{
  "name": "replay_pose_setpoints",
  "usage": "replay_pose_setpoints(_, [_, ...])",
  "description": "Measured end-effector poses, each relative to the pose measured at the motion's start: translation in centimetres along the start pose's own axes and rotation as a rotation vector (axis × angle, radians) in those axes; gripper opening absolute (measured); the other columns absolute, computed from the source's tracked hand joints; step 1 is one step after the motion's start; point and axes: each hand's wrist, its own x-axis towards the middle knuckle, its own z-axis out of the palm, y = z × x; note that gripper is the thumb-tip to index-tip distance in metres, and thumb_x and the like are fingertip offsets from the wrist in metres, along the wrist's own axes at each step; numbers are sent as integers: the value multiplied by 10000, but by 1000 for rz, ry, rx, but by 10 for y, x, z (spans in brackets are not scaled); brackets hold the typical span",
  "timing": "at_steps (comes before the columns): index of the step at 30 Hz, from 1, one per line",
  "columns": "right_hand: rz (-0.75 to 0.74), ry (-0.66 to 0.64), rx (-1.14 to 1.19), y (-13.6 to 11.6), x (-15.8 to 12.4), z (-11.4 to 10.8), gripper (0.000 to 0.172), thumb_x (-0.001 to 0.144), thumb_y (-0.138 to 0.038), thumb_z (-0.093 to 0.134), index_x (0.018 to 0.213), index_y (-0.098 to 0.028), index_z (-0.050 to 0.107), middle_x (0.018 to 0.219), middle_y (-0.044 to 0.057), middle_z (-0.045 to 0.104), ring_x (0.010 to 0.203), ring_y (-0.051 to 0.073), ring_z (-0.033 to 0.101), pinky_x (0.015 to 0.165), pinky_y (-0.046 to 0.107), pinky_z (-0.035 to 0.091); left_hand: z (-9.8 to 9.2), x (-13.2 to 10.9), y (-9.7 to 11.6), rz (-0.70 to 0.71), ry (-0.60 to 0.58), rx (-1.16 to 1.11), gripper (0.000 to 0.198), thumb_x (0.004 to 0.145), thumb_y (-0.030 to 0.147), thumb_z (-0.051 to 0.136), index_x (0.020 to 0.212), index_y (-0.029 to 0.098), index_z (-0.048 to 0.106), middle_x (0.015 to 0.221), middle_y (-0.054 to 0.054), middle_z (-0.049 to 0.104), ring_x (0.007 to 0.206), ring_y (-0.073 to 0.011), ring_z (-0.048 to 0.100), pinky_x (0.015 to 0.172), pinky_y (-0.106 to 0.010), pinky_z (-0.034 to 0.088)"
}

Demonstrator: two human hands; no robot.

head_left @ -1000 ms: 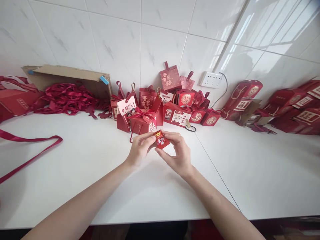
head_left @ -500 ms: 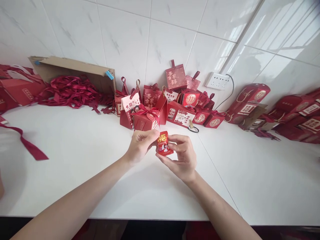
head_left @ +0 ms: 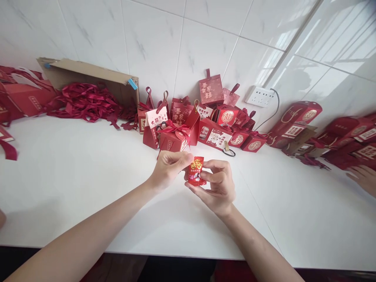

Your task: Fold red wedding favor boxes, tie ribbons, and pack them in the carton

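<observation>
Above the white table, a small red candy packet (head_left: 196, 171) with yellow characters and crimped ends is held upright between both hands. My left hand (head_left: 169, 168) pinches its upper left edge, thumb on top. From the other side, my right hand (head_left: 219, 184) grips the packet's right edge between thumb and fingers. Just behind the hands stands a red gift box (head_left: 174, 141) tied with a dark red ribbon bow. Beside it is a red box with a pink front panel (head_left: 158, 119). The packet's back and some left fingertips are hidden.
A cardboard box (head_left: 88, 67) holds tangled dark red ribbons (head_left: 88, 102) at the back left. Several red gift boxes (head_left: 225, 115) crowd the tiled wall under a power strip (head_left: 259, 96). Another person's hand (head_left: 364, 178) rests at the right edge near more red boxes.
The view has shifted slightly. Both hands still hold the candy packet, which looks turned a little. Another person's hand has appeared at the right, and the loose ribbon at left has been drawn back.
</observation>
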Motion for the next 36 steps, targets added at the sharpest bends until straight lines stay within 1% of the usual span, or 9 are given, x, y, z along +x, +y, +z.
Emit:
replay_pose_setpoints(5, [-44, -2, -2, -1, 2, 1, 228, 791, -188, 718, 935, -232, 546, 992, 60, 501, 879, 170, 595, 662, 328, 608, 2, -1, 1, -4, 10, -35, 492, 786, 464, 665, 438, 148, 520, 509, 17, 416, 480, -75, 349, 465, -260, 262])
replay_pose_setpoints(7, [-46, 1, 3, -2, 2, 1, 228, 789, -182, 718, 933, -232, 549, 990, 58, 494, 876, 167, 590, 662, 327, 608, 2, -1, 1, -19, 15, -21, 505, 776, 492, 664, 439, 147, 513, 504, 16, 406, 475, -77, 339, 462, -264, 248])
replay_pose_setpoints(13, [-20, 0, 9, -3, 1, 0, 261, 781, -237, 729, 976, -241, 555, 978, 56, 514, 870, 184, 589, 635, 325, 583, 4, 0, 2, -56, 11, -68, 494, 746, 503, 688, 453, 144, 517, 496, 23, 399, 458, -73, 348, 442, -253, 283])
replay_pose_setpoints(19, [-9, -3, 34, -2, 0, 0, 232, 800, -274, 705, 984, -232, 569, 964, 59, 525, 853, 190, 584, 644, 335, 554, 6, 1, 5, -51, 8, -126, 482, 738, 472, 707, 455, 130, 521, 491, 33, 392, 446, -57, 349, 433, -235, 350])
replay_pose_setpoints(23, [-5, -3, 44, -1, -1, 0, 222, 805, -257, 701, 977, -217, 566, 970, 61, 528, 870, 186, 583, 675, 335, 547, 5, 1, 5, -62, 17, -95, 488, 703, 522, 717, 488, 110, 569, 507, 13, 448, 463, -71, 411, 411, -225, 346])
replay_pose_setpoints(27, [-4, -3, 64, 1, 0, 0, 230, 800, -229, 708, 981, -207, 569, 982, 67, 529, 891, 189, 584, 698, 340, 548, 3, 0, 4, -74, 18, -68, 403, 681, 493, 743, 628, 102, 661, 584, -21, 544, 549, -112, 505, 463, -241, 416])
replay_pose_setpoints(29, [-2, -5, 68, 1, 0, 0, 237, 795, -212, 712, 985, -203, 570, 985, 68, 532, 896, 187, 584, 705, 339, 550, 2, 0, 3, -77, 24, -51, 388, 688, 480, 736, 607, 111, 648, 571, -11, 519, 544, -111, 493, 459, -247, 415])
replay_pose_setpoints(32, [1, -4, 67, 1, -1, -1, 245, 788, -188, 714, 988, -203, 572, 986, 67, 534, 899, 184, 584, 710, 336, 552, 1, -1, 2, -67, 26, -17, 414, 712, 470, 713, 523, 123, 589, 524, 17, 429, 497, -87, 424, 427, -239, 365])
replay_pose_setpoints(36, [8, -7, 60, 1, -1, -1, 260, 781, -168, 713, 994, -217, 571, 991, 63, 538, 895, 184, 591, 703, 336, 557, 1, -1, 1, -74, 16, 0, 346, 744, 422, 687, 573, 129, 623, 552, 14, 456, 531, -101, 453, 464, -252, 391])
